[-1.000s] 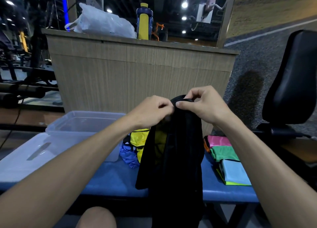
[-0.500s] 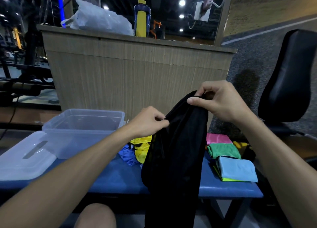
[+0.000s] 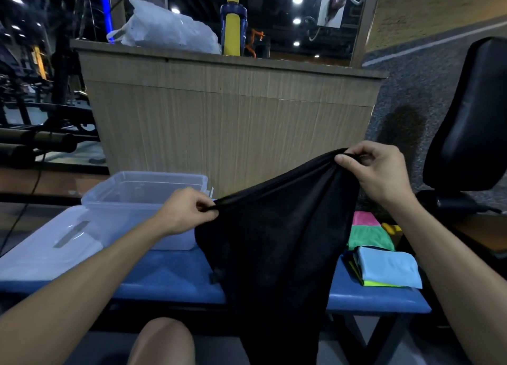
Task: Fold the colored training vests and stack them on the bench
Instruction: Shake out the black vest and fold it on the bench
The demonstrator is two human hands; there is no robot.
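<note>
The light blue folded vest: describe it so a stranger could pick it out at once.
Find the blue bench in front of the wooden counter. At its right end, past the black vest held up by both hands, lie folded vests. The light blue folded vest is the nearest, topping a neon-yellow one, with green and pink behind.

One black vest [image 3: 277,241], four folded vests [image 3: 384,255]

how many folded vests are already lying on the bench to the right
4 visible: a pink vest farthest back, a green vest in front of it, and a light blue vest nearest, lying on a neon yellow vest. The black vest may hide more.
</note>
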